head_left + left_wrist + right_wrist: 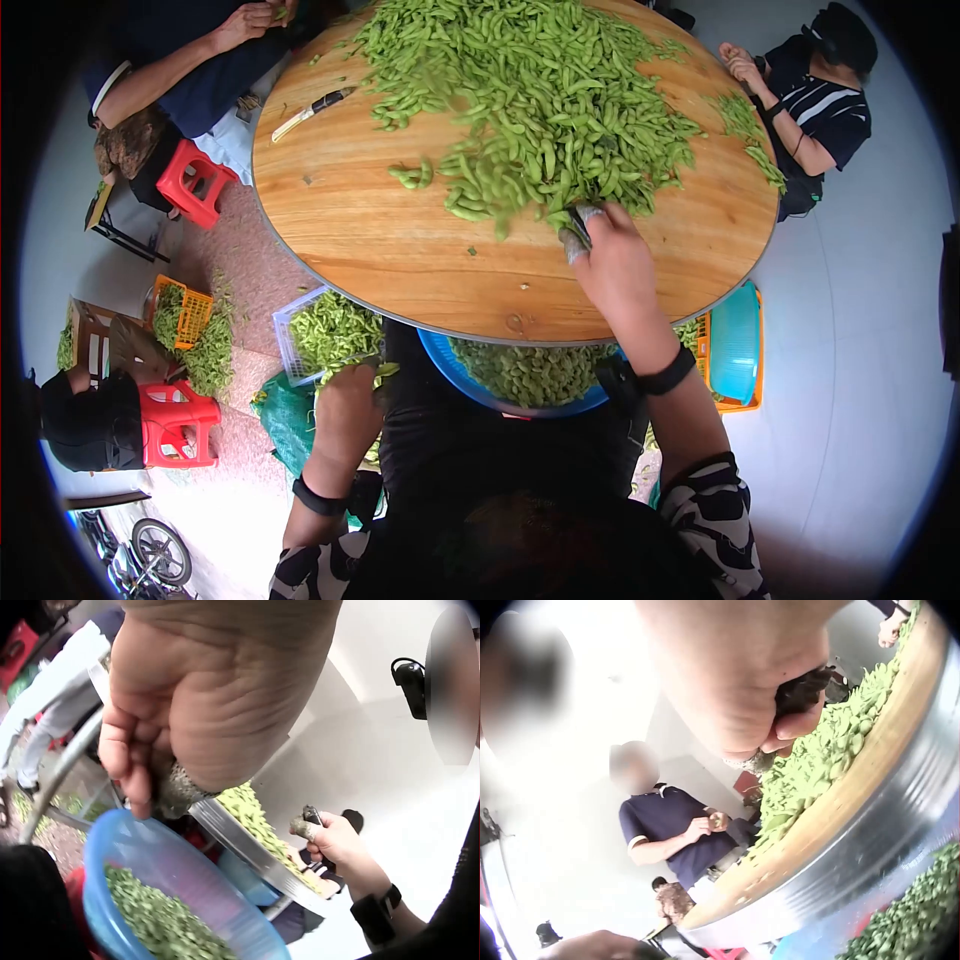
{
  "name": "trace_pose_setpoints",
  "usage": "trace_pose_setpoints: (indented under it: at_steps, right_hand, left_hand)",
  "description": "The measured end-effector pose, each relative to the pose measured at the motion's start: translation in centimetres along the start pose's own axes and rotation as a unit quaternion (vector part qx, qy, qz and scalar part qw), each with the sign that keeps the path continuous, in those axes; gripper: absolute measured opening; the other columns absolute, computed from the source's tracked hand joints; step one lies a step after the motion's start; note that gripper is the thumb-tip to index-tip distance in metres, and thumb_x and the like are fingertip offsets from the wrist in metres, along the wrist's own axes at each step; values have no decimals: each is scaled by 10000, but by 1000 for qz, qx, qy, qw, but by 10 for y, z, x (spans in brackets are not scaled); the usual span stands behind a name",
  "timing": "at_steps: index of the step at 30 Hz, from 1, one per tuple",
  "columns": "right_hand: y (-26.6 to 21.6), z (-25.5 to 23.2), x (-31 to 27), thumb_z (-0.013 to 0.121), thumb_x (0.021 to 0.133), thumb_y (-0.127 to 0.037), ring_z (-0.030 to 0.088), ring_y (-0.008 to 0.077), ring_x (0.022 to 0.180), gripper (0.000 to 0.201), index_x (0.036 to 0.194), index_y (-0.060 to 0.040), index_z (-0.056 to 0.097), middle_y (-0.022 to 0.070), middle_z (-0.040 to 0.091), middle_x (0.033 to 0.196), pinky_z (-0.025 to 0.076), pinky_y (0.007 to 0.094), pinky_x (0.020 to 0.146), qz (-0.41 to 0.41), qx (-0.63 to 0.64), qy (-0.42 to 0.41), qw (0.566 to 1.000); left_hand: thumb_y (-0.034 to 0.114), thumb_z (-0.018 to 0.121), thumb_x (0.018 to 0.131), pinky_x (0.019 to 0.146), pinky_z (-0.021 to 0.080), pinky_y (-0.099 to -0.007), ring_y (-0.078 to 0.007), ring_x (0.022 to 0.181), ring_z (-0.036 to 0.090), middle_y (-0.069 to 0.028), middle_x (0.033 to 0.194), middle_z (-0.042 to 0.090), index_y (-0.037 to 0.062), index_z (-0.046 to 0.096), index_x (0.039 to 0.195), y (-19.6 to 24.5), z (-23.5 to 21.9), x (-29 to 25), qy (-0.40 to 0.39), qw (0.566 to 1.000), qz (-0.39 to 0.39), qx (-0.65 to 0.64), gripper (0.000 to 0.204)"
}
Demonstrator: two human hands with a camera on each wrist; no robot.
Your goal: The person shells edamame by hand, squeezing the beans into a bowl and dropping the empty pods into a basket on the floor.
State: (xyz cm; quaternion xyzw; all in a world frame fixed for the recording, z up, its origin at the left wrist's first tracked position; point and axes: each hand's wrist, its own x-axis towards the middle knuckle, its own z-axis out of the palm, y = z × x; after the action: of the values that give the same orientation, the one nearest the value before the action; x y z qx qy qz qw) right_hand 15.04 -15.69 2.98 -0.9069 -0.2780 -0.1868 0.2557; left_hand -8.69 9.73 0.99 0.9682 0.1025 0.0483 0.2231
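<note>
While edamame pods cover the round table, blue basin holds pods, right hand grips a dark tool, left hand curled, contents unclear.

Your top is black, with black-and-white patterned sleeves ending at the elbow. A black band with a camera unit sits on each wrist. Your right hand has grey wrap on its fingers; your left hand has a similar textured fingertip cover.

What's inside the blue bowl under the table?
The blue bowl holds green pods. The round table covers its far part, so how full it is there stays hidden.
</note>
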Motion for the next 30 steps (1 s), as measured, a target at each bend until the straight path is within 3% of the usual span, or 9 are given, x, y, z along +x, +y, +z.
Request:
trace_pose_setpoints:
  at_steps: [2, 4, 6, 11, 13, 17, 19, 26, 30]
  right_hand:
    - [4, 11, 7, 703, 779, -157, 631, 336, 771, 246, 985, -50, 622, 157, 603, 925, 525, 429, 646, 29, -45, -6, 999]
    - [7, 15, 10, 729, 763, -159, 630, 353, 781, 241, 955, -39, 647, 160, 622, 908, 515, 408, 667, 11, -24, 2, 1000]
    - [-1, 6, 1, 739, 755, -162, 633, 342, 764, 237, 942, -44, 655, 148, 630, 899, 519, 399, 655, -5, 21, -8, 1000]
    - [-21, -31, -47, 752, 744, -138, 651, 307, 757, 218, 930, -54, 676, 115, 661, 915, 532, 361, 646, -84, 110, -107, 985]
    - [-18, -39, -59, 741, 764, -109, 659, 309, 804, 198, 951, -69, 692, 124, 666, 953, 541, 357, 661, -126, 148, -110, 975]
    - [-20, -46, -68, 704, 800, -73, 672, 265, 848, 281, 1077, -60, 665, 111, 673, 956, 539, 341, 725, -101, 201, -72, 972]
    - [-19, -44, -78, 646, 843, -54, 659, 197, 851, 386, 1221, -25, 578, 86, 668, 923, 516, 311, 772, 24, 348, -124, 929]
    - [-26, -46, -87, 544, 827, -1, 663, 260, 920, 499, 1321, -8, 477, 160, 659, 989, 497, 327, 838, 97, 436, -259, 857]
    - [-24, -45, -92, 515, 826, 16, 657, 221, 879, 516, 1339, -18, 467, 113, 662, 953, 498, 309, 824, 97, 453, -254, 849]
  left_hand:
    - [106, 707, 746, 675, 515, -451, -386, 742, 624, -179, 842, 640, 7, 632, 981, -4, -9, -5, 23, 992, -2, 127, 266]
    - [86, 705, 756, 680, 520, -438, -382, 771, 634, -182, 881, 646, 20, 644, 990, 8, -14, 2, 49, 994, 8, 95, 251]
    - [56, 689, 772, 697, 520, -432, -382, 823, 635, -196, 937, 638, 18, 644, 1011, 36, -16, 19, 19, 989, 15, -143, 246]
    - [51, 649, 826, 681, 519, -412, -379, 790, 632, -185, 897, 646, 17, 629, 1041, 90, 11, 71, 113, 953, 191, -206, 218]
    - [-12, 611, 843, 706, 506, -340, -261, 772, 646, -137, 899, 651, 2, 626, 996, 100, 15, 82, -104, 957, 211, -168, 155]
    - [63, 605, 888, 697, 499, -297, -205, 732, 622, -106, 824, 642, -1, 613, 1003, 102, 28, 85, -226, 881, 148, -389, 131]
    - [66, 577, 930, 700, 476, -249, -96, 742, 580, -35, 814, 633, 4, 619, 987, 101, 30, 85, -247, 785, 2, -568, 94]
    - [26, 611, 909, 697, 482, -244, -82, 755, 577, 2, 837, 646, 22, 633, 976, 105, 45, 73, -168, 807, 36, -565, 70]
    - [56, 652, 889, 644, 497, -303, -129, 715, 593, -1, 827, 641, 25, 634, 979, 101, 45, 71, -40, 924, 212, -316, 97]
